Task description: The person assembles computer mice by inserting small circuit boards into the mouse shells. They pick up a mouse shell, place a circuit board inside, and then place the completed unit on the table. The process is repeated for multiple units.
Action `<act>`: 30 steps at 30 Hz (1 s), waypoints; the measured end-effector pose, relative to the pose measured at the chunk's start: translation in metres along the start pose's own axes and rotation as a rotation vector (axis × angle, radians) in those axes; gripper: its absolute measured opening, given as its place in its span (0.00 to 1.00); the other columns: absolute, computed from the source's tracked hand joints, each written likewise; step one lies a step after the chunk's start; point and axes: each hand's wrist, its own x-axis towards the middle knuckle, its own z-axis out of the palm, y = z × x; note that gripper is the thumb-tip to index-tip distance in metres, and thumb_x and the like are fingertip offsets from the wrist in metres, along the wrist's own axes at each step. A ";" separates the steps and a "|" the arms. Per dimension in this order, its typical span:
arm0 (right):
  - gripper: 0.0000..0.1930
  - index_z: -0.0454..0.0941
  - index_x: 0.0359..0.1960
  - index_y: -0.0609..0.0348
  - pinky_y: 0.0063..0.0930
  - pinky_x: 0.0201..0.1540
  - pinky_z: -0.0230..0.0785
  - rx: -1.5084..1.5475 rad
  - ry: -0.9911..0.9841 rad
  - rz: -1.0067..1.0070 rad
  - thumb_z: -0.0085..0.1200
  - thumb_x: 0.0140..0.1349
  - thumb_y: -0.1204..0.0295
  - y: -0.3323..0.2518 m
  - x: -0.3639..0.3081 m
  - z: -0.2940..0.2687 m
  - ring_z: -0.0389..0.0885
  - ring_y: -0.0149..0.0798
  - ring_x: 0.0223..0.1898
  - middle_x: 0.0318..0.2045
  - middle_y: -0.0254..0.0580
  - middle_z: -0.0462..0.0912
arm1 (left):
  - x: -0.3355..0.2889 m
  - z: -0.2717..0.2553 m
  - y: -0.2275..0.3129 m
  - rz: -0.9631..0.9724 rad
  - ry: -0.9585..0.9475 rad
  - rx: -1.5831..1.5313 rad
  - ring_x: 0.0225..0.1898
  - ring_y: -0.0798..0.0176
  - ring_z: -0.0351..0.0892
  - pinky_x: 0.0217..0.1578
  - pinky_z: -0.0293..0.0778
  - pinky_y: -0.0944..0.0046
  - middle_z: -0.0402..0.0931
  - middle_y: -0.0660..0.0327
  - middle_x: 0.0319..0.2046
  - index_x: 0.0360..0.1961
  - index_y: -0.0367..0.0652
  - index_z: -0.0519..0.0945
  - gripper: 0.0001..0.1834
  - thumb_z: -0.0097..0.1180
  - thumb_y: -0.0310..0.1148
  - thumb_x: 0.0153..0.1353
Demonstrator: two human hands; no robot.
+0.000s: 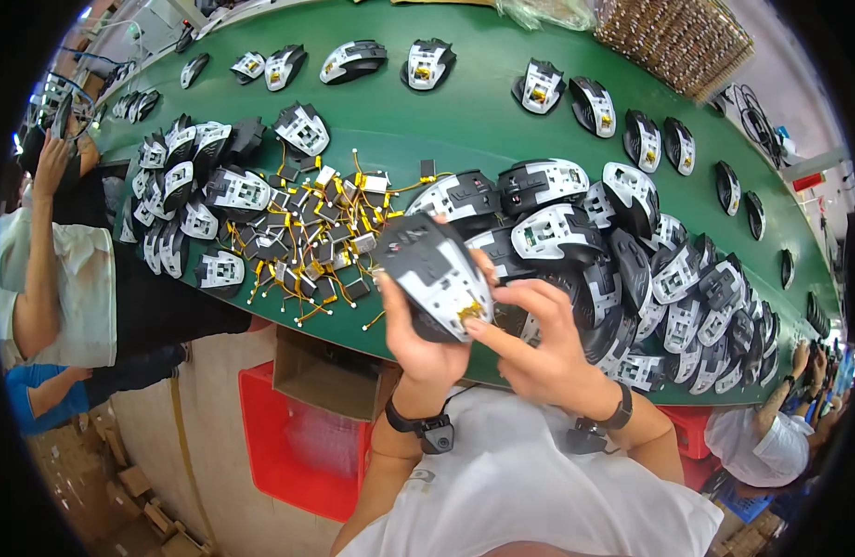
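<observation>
My left hand [416, 345] is closed round a half-assembled computer mouse [443, 278], a black and white shell tilted above the table's near edge. Its thumb lies along the left side, and fingertips show past the far right edge. Close by, my right hand [556, 351] has its fingers apart, with one digit's tip touching yellow wiring [468, 311] in the opening of the mouse. Beyond and left of the held mouse lies a loose heap of small battery packs [321, 227] with yellow leads and white plugs.
Mouse shells are piled at right [673, 278] and left [177, 181] on the green table [381, 125]. A spaced row of mice [351, 61] curves along its far side. A woven basket [673, 42] stands behind. Below are a red crate [260, 436] and a cardboard box [325, 376]. Other people work at both sides.
</observation>
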 end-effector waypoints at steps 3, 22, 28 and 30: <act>0.31 0.83 0.51 0.49 0.40 0.52 0.71 0.041 0.031 -0.067 0.60 0.37 0.83 0.010 0.002 -0.003 0.71 0.52 0.51 0.52 0.44 0.73 | 0.002 -0.008 -0.004 -0.078 -0.038 -0.009 0.42 0.53 0.75 0.45 0.72 0.57 0.75 0.46 0.40 0.66 0.38 0.62 0.40 0.24 0.64 0.71; 0.17 0.79 0.44 0.62 0.35 0.51 0.72 0.292 0.160 0.286 0.54 0.50 0.85 0.004 0.002 -0.037 0.78 0.50 0.49 0.49 0.52 0.76 | 0.004 -0.013 0.013 -0.178 -0.098 0.318 0.49 0.49 0.81 0.50 0.78 0.53 0.74 0.43 0.55 0.67 0.39 0.61 0.41 0.30 0.65 0.70; 0.11 0.80 0.37 0.63 0.35 0.47 0.72 0.265 0.170 0.330 0.55 0.51 0.83 0.018 -0.018 -0.059 0.80 0.48 0.42 0.40 0.48 0.81 | 0.090 0.006 0.064 -0.212 -0.192 0.743 0.44 0.62 0.82 0.45 0.80 0.61 0.79 0.55 0.46 0.60 0.34 0.68 0.30 0.62 0.36 0.60; 0.10 0.79 0.36 0.63 0.35 0.47 0.72 0.251 0.162 0.327 0.54 0.51 0.83 0.021 -0.030 -0.065 0.80 0.48 0.42 0.39 0.48 0.82 | 0.139 0.020 0.064 -0.235 -0.203 0.949 0.45 0.65 0.81 0.43 0.79 0.63 0.78 0.57 0.46 0.63 0.34 0.65 0.35 0.65 0.39 0.60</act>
